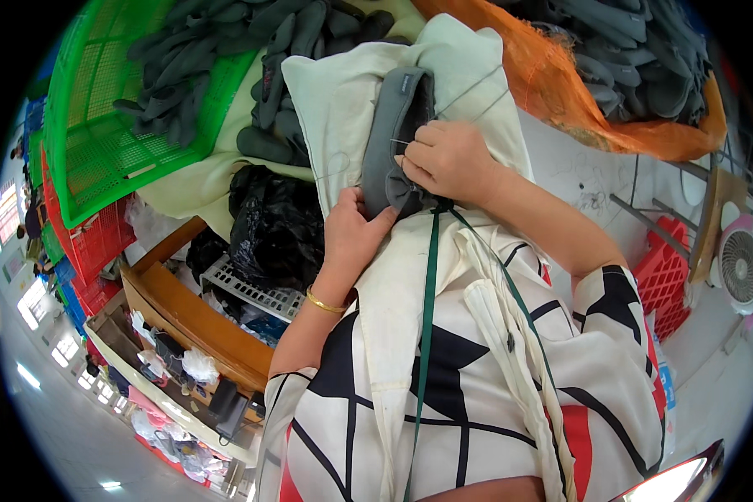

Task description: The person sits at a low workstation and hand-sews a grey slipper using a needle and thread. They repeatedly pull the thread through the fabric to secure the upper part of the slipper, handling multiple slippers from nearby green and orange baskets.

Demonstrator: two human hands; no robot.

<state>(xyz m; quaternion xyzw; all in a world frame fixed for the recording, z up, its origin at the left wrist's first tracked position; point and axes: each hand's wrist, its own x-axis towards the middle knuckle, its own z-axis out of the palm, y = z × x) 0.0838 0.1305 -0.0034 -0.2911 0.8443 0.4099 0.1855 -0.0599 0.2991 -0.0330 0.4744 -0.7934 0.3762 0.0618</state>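
Observation:
A grey fabric slipper (382,125) lies lengthwise on a white cloth pad (339,84) in front of me, its dark opening facing right. My left hand (353,230) grips the slipper's near end between thumb and fingers; a gold bangle circles that wrist. Over the opening, my right hand (450,159) is closed in a pinch, with a thin needle (399,141) showing at its fingertips. Dark thread (477,86) stretches across the pad at the upper right, and a loose thread curls on the pad's left. The right fingers hide part of the slipper's edge.
A green basket (92,125) and more grey slippers (171,92) stand at the far left. An orange sack (552,79) of slippers is at the far right. Black plastic bags (272,226) and a wooden drawer (197,318) sit left; a fan (738,263) stands right.

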